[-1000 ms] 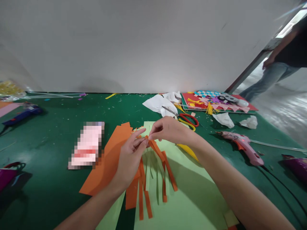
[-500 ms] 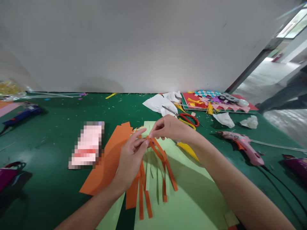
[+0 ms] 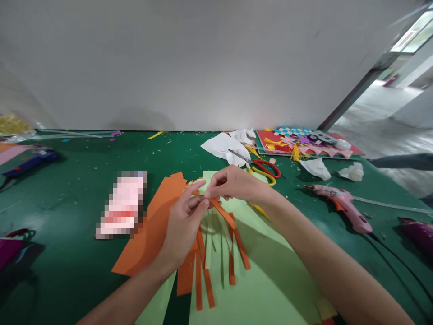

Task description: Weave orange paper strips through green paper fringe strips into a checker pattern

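We hold our two hands close together near the middle of the frame, over a big light green paper sheet (image 3: 270,271). Our left hand (image 3: 184,221) has its thumb and a finger pinched at the top end of an orange paper strip (image 3: 223,211), and its pointing finger sticks out. Our right hand (image 3: 233,183) pinches the same end with its fingertips, just beside the left thumb. The orange paper strip slants down and to the right from there. More thin strips, orange (image 3: 199,284) and light green (image 3: 209,253), hang down below our hands, low in the middle of the frame. We see a bit of orange and green checks (image 3: 194,183) behind the left hand, but most of it is hidden. An orange paper sheet (image 3: 154,216) lies left of our left hand. Further left is a pink thing (image 3: 125,203) covered in blurry squares, so we cannot tell what it is. Past our right hand we see scissors with red handles (image 3: 269,168) near crumpled white paper (image 3: 223,146). A pink glue gun (image 3: 341,205) lies at the right of the frame, and a blue tool (image 3: 32,162) lies at the left. All this is on a green table (image 3: 84,189).
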Demonstrator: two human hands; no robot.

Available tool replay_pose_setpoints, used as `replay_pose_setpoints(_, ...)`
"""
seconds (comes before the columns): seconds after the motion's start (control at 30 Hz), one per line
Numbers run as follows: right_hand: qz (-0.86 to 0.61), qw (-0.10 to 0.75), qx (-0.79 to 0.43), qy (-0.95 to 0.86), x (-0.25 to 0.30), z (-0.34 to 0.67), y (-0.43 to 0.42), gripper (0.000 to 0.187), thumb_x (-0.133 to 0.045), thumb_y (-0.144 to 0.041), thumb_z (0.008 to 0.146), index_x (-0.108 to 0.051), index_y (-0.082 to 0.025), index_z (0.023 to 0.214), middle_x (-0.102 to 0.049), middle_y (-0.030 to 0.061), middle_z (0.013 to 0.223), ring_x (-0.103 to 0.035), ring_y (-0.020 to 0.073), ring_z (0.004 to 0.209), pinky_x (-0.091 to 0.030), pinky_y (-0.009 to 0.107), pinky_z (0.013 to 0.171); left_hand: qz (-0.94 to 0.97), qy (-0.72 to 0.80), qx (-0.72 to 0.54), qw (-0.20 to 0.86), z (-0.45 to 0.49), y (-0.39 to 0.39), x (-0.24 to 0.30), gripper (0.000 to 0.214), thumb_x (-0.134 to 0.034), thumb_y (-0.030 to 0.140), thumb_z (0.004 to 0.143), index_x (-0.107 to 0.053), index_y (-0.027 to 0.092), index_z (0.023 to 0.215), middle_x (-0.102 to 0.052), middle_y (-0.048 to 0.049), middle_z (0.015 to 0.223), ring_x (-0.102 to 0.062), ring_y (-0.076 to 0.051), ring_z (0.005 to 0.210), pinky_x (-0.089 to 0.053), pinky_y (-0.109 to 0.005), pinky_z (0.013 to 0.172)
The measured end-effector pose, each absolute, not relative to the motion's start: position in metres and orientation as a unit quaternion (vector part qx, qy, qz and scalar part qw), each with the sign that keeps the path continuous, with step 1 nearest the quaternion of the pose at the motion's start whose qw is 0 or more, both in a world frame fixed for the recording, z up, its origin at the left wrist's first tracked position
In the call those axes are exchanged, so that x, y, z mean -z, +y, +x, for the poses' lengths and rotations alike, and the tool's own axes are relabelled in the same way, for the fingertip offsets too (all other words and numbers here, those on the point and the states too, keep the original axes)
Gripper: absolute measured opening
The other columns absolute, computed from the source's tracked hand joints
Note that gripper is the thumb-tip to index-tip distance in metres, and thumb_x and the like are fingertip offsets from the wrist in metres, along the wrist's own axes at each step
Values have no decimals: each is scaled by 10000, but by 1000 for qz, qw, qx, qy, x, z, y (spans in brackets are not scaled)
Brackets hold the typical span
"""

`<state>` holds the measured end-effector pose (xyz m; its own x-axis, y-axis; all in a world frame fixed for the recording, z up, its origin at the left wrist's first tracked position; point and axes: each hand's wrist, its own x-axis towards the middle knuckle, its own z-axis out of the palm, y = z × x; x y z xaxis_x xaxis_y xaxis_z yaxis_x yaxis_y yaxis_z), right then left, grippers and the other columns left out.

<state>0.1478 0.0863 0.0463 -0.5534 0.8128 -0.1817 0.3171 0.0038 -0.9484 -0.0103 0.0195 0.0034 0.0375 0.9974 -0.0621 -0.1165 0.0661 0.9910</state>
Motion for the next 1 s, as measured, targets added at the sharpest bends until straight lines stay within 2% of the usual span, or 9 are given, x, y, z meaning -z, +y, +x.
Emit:
replay_pose_setpoints(0.13,-395,237,-618,-637,-44,151,89,142,-699,-280,707,-678,-145,670,-561,-30,524,-385,53,475,-287,199,447,390,402,-522,643,-11,22,-5,376,-576,246,890,-556,226,1264,-746,-34,979,-698,-194,945,-501,-316,898)
replay_pose_setpoints(0.27,-343,255,-681,-594,-38,152,93,150,-728,-266,699,-660,-134,675,-595,-18,546,-360,44,464,-240,204,442,325,372,-504,708,-13,26,-6,331,-600,262,888,-591,213,1215,-743,-42,970,-697,-160,931,-521,-237,828)
replay_pose_setpoints(0.57,-301,248,-745,-541,-37,149,93,197,-780,-284,683,-642,-143,682,-633,-10,550,-400,42,455,-235,195,432,269,364,-517,727,-14,27,-5,265,-729,231,784,-684,220,1045,-731,3,814,-690,-109,739,-539,-171,684)
replay_pose_setpoints(0.67,-293,247,-761,-523,-37,148,92,189,-779,-277,694,-646,-144,678,-620,-17,551,-425,42,461,-240,191,435,253,359,-507,741,-14,27,-5,171,-736,277,778,-707,208,932,-727,4,799,-690,-109,719,-543,-166,649)
replay_pose_setpoints(0.83,-298,255,-777,-493,-36,146,92,212,-805,-265,659,-638,-135,671,-584,-42,573,-379,18,451,-219,176,425,236,353,-494,758,-15,27,-5,161,-771,306,741,-721,214,863,-732,18,795,-698,-111,730,-568,-183,707)
replay_pose_setpoints(1.0,-299,260,-771,-498,-34,144,91,215,-808,-265,654,-639,-136,687,-596,-33,578,-415,28,472,-226,173,426,233,345,-502,759,-14,26,-5,248,-834,318,661,-731,207,857,-728,25,759,-694,-98,703,-576,-165,692)
